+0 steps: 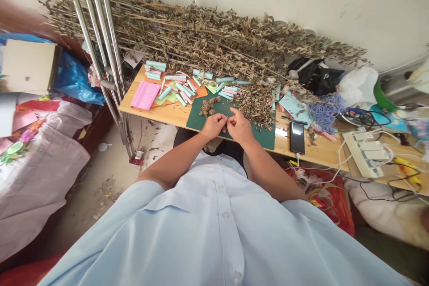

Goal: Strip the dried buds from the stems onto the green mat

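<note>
My left hand and my right hand meet over the front edge of a green mat, fingertips pinched together. Whatever small thing they hold is hidden by the fingers. The right index finger sticks out a little. Just beyond my left hand sits a small cluster of brown crumpled balls, apparently of dried leaf. A loose heap of dried leaves covers the mat's right half, close to my right hand.
Long dried plant stalks lie along the wall. Pink and blue paper rolls and a pink paper stack are at left. A phone, purple string and a power strip lie right. Metal crutches lean at left.
</note>
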A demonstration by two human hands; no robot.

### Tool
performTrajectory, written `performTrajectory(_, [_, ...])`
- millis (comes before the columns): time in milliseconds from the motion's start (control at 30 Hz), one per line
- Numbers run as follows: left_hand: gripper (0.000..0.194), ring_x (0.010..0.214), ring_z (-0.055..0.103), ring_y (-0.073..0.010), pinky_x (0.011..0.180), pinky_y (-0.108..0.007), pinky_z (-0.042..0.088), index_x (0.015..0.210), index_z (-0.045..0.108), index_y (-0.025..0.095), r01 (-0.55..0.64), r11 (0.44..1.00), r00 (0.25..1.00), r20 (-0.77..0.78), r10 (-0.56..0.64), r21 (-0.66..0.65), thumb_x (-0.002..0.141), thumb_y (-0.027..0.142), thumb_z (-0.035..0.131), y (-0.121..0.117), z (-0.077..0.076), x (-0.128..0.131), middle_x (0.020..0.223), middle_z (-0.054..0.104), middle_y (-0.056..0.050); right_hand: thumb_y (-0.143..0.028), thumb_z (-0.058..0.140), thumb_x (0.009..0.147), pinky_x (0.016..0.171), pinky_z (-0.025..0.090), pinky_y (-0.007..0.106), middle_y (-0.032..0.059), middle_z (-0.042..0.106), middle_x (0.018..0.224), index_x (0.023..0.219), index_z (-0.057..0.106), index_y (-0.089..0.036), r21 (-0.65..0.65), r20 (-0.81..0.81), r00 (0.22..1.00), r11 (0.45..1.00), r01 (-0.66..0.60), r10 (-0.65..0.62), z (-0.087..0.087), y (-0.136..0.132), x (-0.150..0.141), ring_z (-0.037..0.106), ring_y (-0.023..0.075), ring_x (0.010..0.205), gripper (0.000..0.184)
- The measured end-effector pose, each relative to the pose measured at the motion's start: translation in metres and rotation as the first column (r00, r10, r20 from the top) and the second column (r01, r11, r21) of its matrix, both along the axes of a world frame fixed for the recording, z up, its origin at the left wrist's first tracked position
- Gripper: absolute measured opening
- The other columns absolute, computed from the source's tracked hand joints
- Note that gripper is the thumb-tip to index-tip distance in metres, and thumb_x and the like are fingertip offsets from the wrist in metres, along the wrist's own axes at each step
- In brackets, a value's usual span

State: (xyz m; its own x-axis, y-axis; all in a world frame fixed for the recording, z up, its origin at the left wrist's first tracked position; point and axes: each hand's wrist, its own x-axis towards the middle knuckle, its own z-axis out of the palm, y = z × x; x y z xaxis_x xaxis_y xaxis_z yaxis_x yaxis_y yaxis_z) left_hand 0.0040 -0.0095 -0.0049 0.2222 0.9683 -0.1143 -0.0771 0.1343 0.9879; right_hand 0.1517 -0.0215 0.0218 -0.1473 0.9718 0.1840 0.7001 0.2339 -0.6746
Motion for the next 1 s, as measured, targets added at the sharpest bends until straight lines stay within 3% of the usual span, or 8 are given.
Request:
performTrajectory(333, [0.018, 0.045, 0.054, -0.0078, 0.049, -0.019, 0.036, 0.080, 0.061, 0.015, -0.002, 0.999, 0.999, 0.034, 0.004, -0.053, 0.090, 0.031, 0.059, 0.002, -0.001, 0.000, 0.050, 0.058, 0.003, -0.020, 0.058, 0.083, 0.085, 0.053, 0.038, 0.0014, 0.074, 0.086, 0.141, 0.048, -0.021, -0.018, -0.043, 0.999, 1.000, -0.008, 0.007, -0.002, -0.001, 0.002, 0.069, 0.0211, 0.078, 0.059])
performTrajectory(567, [0.017, 0.042, 0.054, -0.0074, 0.045, -0.018, 0.034, 0.083, 0.062, 0.015, -0.076, 0.993, 0.993, 0.089, 0.084, -0.091, 0.089, 0.031, 0.061, 0.002, -0.002, 0.000, 0.051, 0.058, 0.003, -0.022, 0.058, 0.082, 0.085, 0.054, 0.037, 0.0013, 0.074, 0.088, 0.139, 0.050, -0.022, -0.034, -0.096, 0.995, 0.999, 0.023, -0.026, -0.002, -0.001, 0.004, 0.068, 0.0194, 0.076, 0.057])
performTrajectory(800, [0.020, 0.044, 0.056, -0.0061, 0.043, -0.018, 0.034, 0.084, 0.061, 0.015, -0.091, 0.993, 0.987, 0.127, 0.101, -0.078, 0.088, 0.034, 0.062, 0.002, -0.002, -0.001, 0.067, 0.066, 0.000, -0.023, 0.056, 0.085, 0.085, 0.055, 0.037, 0.0041, 0.074, 0.094, 0.134, 0.055, -0.021, 0.026, -0.072, 0.995, 0.997, 0.066, -0.064, -0.005, 0.006, 0.013, 0.068, 0.0197, 0.079, 0.049])
performTrajectory(1000, [0.023, 0.042, 0.054, -0.0062, 0.044, -0.017, 0.032, 0.082, 0.059, 0.015, -0.066, 0.995, 0.992, 0.101, 0.073, -0.075, 0.090, 0.036, 0.060, 0.001, 0.000, -0.002, 0.052, 0.057, 0.004, -0.026, 0.058, 0.086, 0.084, 0.055, 0.037, 0.0062, 0.075, 0.098, 0.123, 0.063, -0.020, 0.047, -0.019, 0.996, 0.995, 0.084, -0.083, -0.006, 0.010, 0.019, 0.068, 0.0193, 0.077, 0.038])
